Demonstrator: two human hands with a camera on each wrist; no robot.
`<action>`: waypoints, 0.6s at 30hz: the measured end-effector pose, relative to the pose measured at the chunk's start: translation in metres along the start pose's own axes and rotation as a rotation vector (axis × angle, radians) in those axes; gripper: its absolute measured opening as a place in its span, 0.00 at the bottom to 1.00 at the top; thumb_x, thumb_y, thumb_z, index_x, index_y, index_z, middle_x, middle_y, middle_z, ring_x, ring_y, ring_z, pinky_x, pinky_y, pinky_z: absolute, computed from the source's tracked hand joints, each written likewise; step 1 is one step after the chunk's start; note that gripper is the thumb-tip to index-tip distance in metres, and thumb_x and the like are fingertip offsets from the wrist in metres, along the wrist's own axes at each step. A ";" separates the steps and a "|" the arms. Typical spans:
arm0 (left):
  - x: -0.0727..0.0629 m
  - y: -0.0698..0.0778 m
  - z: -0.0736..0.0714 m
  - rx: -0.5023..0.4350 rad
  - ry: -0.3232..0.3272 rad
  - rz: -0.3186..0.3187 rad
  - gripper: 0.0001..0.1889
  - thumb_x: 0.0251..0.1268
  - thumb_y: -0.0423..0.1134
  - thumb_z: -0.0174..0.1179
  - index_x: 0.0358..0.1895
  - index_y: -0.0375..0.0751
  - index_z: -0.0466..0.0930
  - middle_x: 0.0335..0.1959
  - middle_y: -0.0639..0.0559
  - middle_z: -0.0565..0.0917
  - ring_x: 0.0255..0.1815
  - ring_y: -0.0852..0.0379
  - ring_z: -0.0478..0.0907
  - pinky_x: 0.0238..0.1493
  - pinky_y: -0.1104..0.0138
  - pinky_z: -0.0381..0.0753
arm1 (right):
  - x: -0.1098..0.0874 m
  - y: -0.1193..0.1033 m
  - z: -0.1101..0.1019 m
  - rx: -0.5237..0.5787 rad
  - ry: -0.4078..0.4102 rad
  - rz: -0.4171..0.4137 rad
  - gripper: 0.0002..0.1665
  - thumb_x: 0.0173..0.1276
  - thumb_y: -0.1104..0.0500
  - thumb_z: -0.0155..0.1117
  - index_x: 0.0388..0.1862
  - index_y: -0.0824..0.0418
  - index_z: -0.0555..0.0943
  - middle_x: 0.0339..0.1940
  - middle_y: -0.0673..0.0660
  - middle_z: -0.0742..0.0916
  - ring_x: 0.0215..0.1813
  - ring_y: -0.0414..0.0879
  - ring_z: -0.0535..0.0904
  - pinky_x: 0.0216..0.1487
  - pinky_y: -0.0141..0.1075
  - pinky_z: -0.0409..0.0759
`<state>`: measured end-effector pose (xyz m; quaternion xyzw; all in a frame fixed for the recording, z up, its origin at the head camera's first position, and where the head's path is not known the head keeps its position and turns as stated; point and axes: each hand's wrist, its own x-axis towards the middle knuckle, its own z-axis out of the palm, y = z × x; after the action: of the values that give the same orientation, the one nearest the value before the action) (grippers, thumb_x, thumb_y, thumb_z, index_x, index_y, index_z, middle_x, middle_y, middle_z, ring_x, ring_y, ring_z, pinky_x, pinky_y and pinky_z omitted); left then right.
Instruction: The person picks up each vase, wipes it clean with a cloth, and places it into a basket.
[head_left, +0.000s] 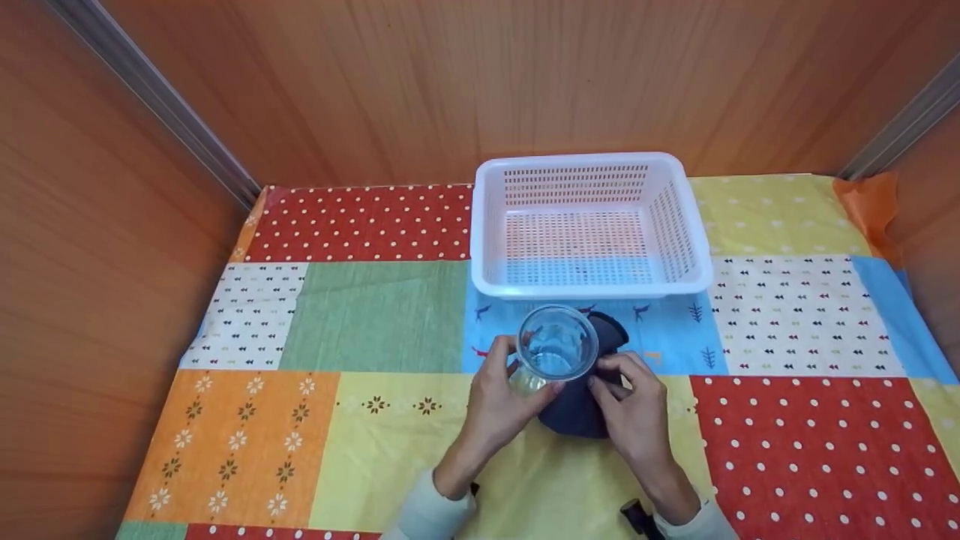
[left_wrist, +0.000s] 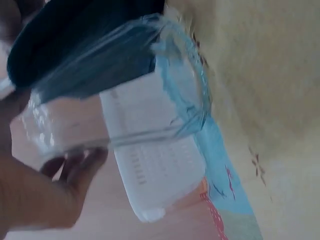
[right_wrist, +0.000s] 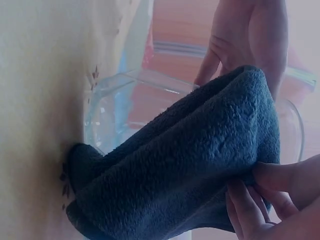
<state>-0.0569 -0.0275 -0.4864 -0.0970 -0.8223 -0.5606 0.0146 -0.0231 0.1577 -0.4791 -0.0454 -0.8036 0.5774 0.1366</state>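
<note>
A clear glass jar (head_left: 556, 345) with a wide round mouth stands upright near the middle of the cloth. My left hand (head_left: 502, 397) grips it near the rim, fingers on its far left side and thumb at the front. Against the jar's right side hangs a dark blue, fuzzy cloth (right_wrist: 170, 165), folded over on itself. My right hand (head_left: 636, 401) pinches this cloth between thumb and fingers, close to the jar's rim. In the left wrist view the jar's clear wall (left_wrist: 135, 120) shows the dark cloth behind it.
A white plastic basket (head_left: 591, 291) with slotted walls sits just beyond the jar. Patchwork fabric (head_left: 375, 315) covers the table. Wood-grain panels (head_left: 420, 90) enclose the back and sides. An orange cloth (head_left: 870, 210) lies in the far right corner.
</note>
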 end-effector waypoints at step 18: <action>0.025 0.005 -0.021 -0.204 -0.206 -0.115 0.37 0.46 0.32 0.84 0.64 0.36 0.80 0.58 0.37 0.76 0.58 0.48 0.73 0.62 0.42 0.81 | 0.006 -0.002 -0.003 0.014 -0.058 -0.002 0.12 0.63 0.81 0.70 0.41 0.69 0.86 0.43 0.61 0.85 0.52 0.48 0.86 0.53 0.41 0.87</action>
<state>-0.0828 -0.0420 -0.4706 -0.1079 -0.7624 -0.6282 -0.1118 -0.0277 0.1614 -0.4751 -0.0270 -0.8031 0.5842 0.1142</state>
